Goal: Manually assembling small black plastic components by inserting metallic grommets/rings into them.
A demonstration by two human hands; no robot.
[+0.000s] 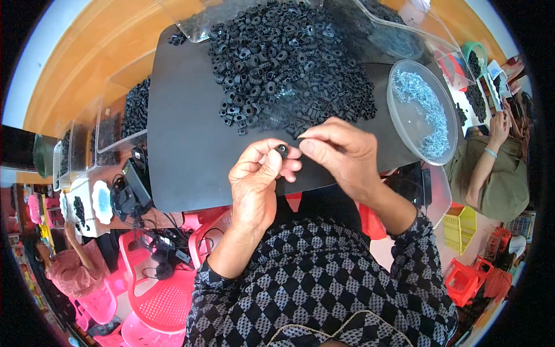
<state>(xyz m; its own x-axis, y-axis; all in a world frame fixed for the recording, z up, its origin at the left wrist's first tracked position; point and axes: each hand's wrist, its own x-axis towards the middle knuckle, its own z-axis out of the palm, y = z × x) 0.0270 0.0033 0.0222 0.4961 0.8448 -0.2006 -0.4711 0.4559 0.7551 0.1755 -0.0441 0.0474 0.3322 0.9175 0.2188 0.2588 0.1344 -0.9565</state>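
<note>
My left hand (260,170) pinches a small black plastic part (281,151) with a round hole between thumb and fingers. Close beside it, my right hand (341,150) has thumb and forefinger pressed together; whatever they hold is too small to make out. Both hands are above the near part of a black tabletop (185,127). Just beyond them spreads a large heap of small black plastic parts (277,63). Right of the heap stands a round clear tub (399,110) holding many tiny shiny bluish-silver metal pieces (435,130).
Clear plastic bins (118,110) with black parts stand on the left, near a black device with cables (136,179). A co-worker (491,168) sits at the right, another person (78,263) at the lower left. Pink chairs (165,298) and a yellow crate (461,228) are around.
</note>
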